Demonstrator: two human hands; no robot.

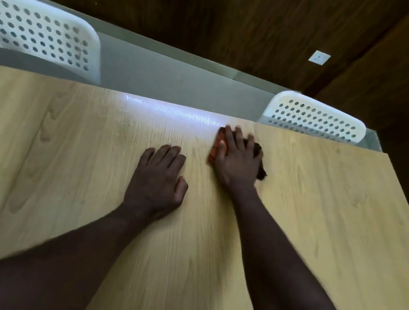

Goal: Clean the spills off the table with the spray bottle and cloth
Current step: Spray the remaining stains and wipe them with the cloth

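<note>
**Now wiping at the far edge, cloth under the right hand**

Leftmost, a white perforated chair [36, 35] stands behind the table [47, 154], well clear of the work. Toward the middle, the left hand [160, 177] lies flat and empty on the wood, fingers spread, seemingly bracing the body. Just right of it and farther from the person, the right hand [237, 158] presses palm-down on the cloth [215, 147], fingers splayed over it rather than curled round it. An orange edge of the cloth shows at the hand's left side and a dark part at its right, so it lies roughly crosswise under the palm. It sits near the far edge, beside a glossy, possibly wet streak [178, 112] running leftward along that edge. The next stroke probably goes left along the streak, and the right hand is already placed for it. A second white chair [316, 118] stands beyond. No spray bottle is in view.
</note>
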